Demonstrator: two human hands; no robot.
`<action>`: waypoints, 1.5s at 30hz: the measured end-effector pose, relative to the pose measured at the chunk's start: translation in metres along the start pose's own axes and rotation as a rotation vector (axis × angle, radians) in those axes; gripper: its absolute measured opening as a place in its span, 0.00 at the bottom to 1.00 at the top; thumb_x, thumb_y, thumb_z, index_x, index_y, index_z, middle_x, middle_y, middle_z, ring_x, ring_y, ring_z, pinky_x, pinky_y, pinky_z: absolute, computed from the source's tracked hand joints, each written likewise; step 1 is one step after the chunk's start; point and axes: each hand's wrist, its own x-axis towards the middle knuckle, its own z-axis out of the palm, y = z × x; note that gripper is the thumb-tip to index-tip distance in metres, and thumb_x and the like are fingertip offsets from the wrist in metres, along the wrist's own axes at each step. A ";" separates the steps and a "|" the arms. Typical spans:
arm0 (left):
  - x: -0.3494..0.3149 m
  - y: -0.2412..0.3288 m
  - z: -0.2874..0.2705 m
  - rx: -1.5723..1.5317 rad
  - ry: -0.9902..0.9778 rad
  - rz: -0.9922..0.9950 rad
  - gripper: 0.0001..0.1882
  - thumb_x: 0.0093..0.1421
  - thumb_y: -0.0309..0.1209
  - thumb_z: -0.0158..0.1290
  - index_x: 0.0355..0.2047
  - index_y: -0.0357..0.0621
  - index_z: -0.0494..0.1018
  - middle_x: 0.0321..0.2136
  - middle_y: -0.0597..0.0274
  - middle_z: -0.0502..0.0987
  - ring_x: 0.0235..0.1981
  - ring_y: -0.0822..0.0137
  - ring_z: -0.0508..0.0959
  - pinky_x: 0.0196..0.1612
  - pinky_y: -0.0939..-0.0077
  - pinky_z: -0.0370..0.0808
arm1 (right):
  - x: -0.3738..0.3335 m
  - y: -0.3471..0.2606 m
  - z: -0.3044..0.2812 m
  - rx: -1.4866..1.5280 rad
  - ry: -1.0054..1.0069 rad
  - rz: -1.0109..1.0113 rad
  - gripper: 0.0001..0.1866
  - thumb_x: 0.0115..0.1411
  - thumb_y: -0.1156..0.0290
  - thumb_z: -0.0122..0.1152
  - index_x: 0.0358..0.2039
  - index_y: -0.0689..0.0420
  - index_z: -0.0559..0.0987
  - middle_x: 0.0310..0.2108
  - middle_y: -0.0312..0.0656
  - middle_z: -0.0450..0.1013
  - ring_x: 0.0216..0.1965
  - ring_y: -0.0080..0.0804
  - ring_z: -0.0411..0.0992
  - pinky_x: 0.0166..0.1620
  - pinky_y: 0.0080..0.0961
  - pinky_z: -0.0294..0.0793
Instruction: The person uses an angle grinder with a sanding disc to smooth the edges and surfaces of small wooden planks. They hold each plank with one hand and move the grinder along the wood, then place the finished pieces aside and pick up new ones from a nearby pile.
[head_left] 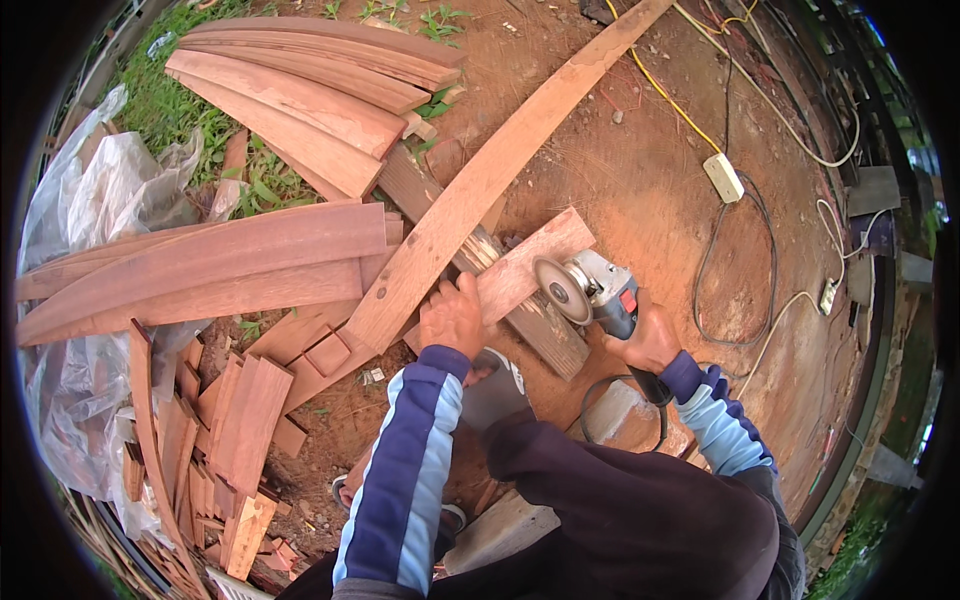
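An outdoor woodworking yard; bare reddish-brown earth (600, 165), stacked reddish-brown wooden planks (290, 100), a grey metal disc grinder (606, 284); seemingly green plants (852, 556) by the blurred rim.

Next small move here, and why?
I'd probably ease the disc lightly along the short board: the right grip holds the grinder with the disc right at the board, though contact is hard to tell, and the left grip rests on the board toward its left end, apart from the disc, with a weathered beam beneath.
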 end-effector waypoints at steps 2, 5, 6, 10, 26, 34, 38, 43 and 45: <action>0.000 -0.001 0.002 0.012 0.005 -0.001 0.34 0.37 0.41 0.69 0.39 0.42 0.61 0.33 0.48 0.72 0.34 0.50 0.79 0.37 0.62 0.77 | 0.001 0.000 0.000 -0.013 -0.003 0.002 0.32 0.40 0.60 0.69 0.36 0.74 0.68 0.23 0.62 0.72 0.27 0.57 0.75 0.31 0.41 0.74; 0.000 -0.001 0.002 0.018 0.002 0.002 0.34 0.38 0.42 0.69 0.39 0.42 0.61 0.33 0.48 0.72 0.34 0.50 0.79 0.37 0.62 0.77 | 0.001 0.000 0.001 -0.038 -0.002 0.000 0.33 0.40 0.59 0.69 0.37 0.74 0.68 0.23 0.62 0.72 0.27 0.57 0.75 0.31 0.41 0.74; 0.000 -0.001 0.001 0.018 -0.001 0.004 0.34 0.38 0.42 0.69 0.39 0.42 0.61 0.33 0.48 0.72 0.34 0.50 0.79 0.37 0.61 0.77 | 0.001 0.000 0.002 -0.033 0.001 -0.001 0.33 0.40 0.59 0.69 0.37 0.73 0.68 0.23 0.62 0.73 0.27 0.58 0.75 0.31 0.41 0.74; -0.001 0.000 0.001 0.042 -0.005 -0.011 0.36 0.37 0.44 0.70 0.39 0.43 0.61 0.34 0.49 0.72 0.36 0.51 0.78 0.37 0.62 0.77 | 0.000 0.000 0.001 -0.035 -0.005 0.003 0.33 0.40 0.60 0.69 0.37 0.73 0.68 0.24 0.62 0.73 0.27 0.59 0.75 0.32 0.42 0.74; -0.001 0.002 0.000 0.057 -0.067 -0.037 0.37 0.38 0.47 0.70 0.39 0.44 0.60 0.35 0.52 0.71 0.39 0.54 0.78 0.41 0.64 0.75 | 0.002 0.004 0.004 -0.056 -0.032 0.039 0.32 0.39 0.61 0.68 0.36 0.73 0.68 0.25 0.61 0.72 0.28 0.57 0.75 0.33 0.41 0.74; 0.000 0.001 0.000 0.052 -0.068 -0.033 0.36 0.38 0.47 0.70 0.39 0.44 0.60 0.36 0.51 0.71 0.39 0.54 0.78 0.41 0.64 0.75 | 0.004 0.006 0.004 -0.035 -0.029 0.006 0.32 0.40 0.59 0.68 0.36 0.73 0.68 0.24 0.63 0.73 0.28 0.58 0.75 0.33 0.42 0.75; 0.000 0.002 0.000 0.041 -0.070 -0.038 0.37 0.38 0.47 0.70 0.39 0.44 0.60 0.36 0.51 0.71 0.40 0.53 0.78 0.42 0.63 0.75 | 0.004 0.003 0.003 -0.044 -0.031 0.009 0.32 0.40 0.59 0.68 0.36 0.73 0.68 0.25 0.63 0.73 0.28 0.59 0.75 0.33 0.42 0.75; 0.000 0.001 0.001 0.035 -0.042 -0.021 0.37 0.38 0.47 0.70 0.39 0.43 0.60 0.35 0.50 0.71 0.38 0.52 0.78 0.40 0.62 0.76 | 0.002 0.005 0.005 -0.058 -0.041 0.041 0.32 0.38 0.62 0.69 0.37 0.73 0.67 0.26 0.61 0.73 0.29 0.57 0.75 0.34 0.40 0.74; -0.002 -0.003 0.005 0.023 0.007 0.001 0.37 0.38 0.46 0.69 0.40 0.41 0.61 0.33 0.48 0.71 0.35 0.50 0.78 0.38 0.60 0.77 | 0.002 0.004 0.004 -0.062 -0.042 0.039 0.32 0.38 0.62 0.69 0.37 0.73 0.67 0.26 0.61 0.73 0.29 0.57 0.75 0.34 0.40 0.74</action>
